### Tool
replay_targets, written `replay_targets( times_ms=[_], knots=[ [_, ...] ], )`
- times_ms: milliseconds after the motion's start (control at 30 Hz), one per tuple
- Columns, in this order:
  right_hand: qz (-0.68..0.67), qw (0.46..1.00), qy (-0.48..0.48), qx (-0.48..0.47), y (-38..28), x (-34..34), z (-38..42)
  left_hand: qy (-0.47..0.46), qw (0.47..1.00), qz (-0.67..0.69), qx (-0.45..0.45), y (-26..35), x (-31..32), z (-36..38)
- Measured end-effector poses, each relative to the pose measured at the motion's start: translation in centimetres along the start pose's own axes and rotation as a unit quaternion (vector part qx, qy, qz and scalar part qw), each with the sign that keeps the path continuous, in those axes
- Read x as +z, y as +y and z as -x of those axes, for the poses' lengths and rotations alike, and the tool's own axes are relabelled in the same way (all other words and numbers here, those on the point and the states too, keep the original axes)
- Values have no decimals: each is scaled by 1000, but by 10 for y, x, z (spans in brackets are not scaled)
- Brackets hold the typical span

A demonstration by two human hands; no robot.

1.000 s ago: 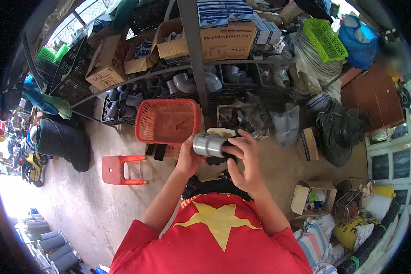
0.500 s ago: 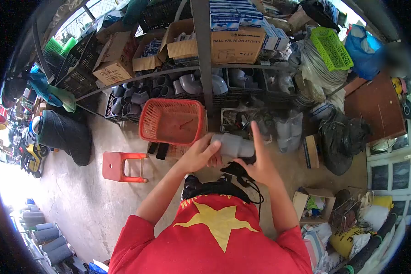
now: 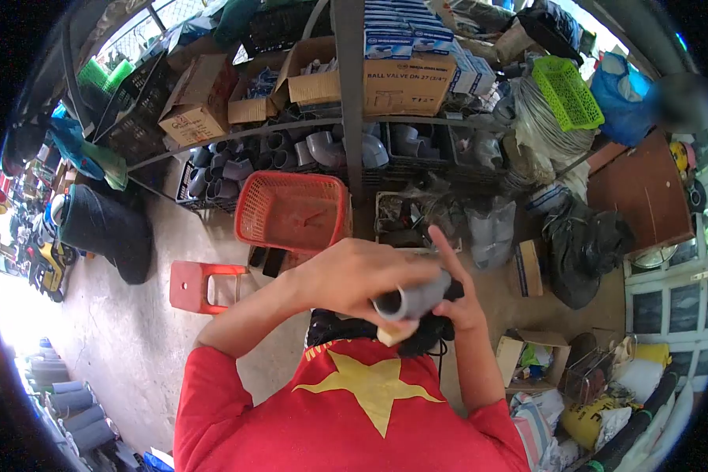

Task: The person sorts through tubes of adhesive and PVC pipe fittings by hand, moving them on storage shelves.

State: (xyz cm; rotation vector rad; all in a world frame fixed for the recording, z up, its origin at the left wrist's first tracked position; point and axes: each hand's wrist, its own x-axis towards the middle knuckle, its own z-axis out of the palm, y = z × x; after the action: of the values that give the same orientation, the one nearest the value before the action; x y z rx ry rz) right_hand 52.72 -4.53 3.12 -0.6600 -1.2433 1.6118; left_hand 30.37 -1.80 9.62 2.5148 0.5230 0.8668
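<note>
A grey plastic pipe fitting (image 3: 423, 298) is held in front of my chest, its round open end tilted toward the lower left. My left hand (image 3: 362, 275), somewhat blurred, reaches across the top of the fitting, fingers closed over it and thumb beneath. A small pale yellow piece (image 3: 393, 334) shows by that thumb; what it is I cannot make out. From the right side, my right hand (image 3: 460, 303) grips the fitting's other end, with the index finger pointing up and away. Something black lies between that palm and the fitting, partly hidden.
Beyond my hands stands a red plastic basket (image 3: 291, 177), with a red stool (image 3: 193, 285) to its left. Crates of grey fittings (image 3: 252, 157) line the lower shelf behind a metal post (image 3: 350, 94). An open cardboard box (image 3: 554, 354) sits at right.
My left hand has moved up and over the fitting, which has come closer to my body and turned its open end lower left. My right hand has closed on it. The yellow piece now shows.
</note>
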Motion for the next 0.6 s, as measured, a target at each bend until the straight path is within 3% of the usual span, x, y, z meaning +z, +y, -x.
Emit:
replay_targets(
  times_ms=[100,167,267,400,500,600],
  knots=[
    [-138,986,-25,92,3,9,6,24,993,-76,87,18,-12,-19],
    [-126,991,30,37,-3,41,5,65,986,-101,113,17,-9,-26],
    [-56,995,34,-71,16,47,-1,90,983,-114,114,21,-5,-25],
    [-165,985,35,40,-1,27,20,108,983,-90,117,23,1,-17],
    [-183,982,22,29,-5,23,32,150,979,-47,130,29,1,-15],
    [-102,993,-23,-53,-19,33,32,175,974,-12,143,31,-2,-11]
  ],
)
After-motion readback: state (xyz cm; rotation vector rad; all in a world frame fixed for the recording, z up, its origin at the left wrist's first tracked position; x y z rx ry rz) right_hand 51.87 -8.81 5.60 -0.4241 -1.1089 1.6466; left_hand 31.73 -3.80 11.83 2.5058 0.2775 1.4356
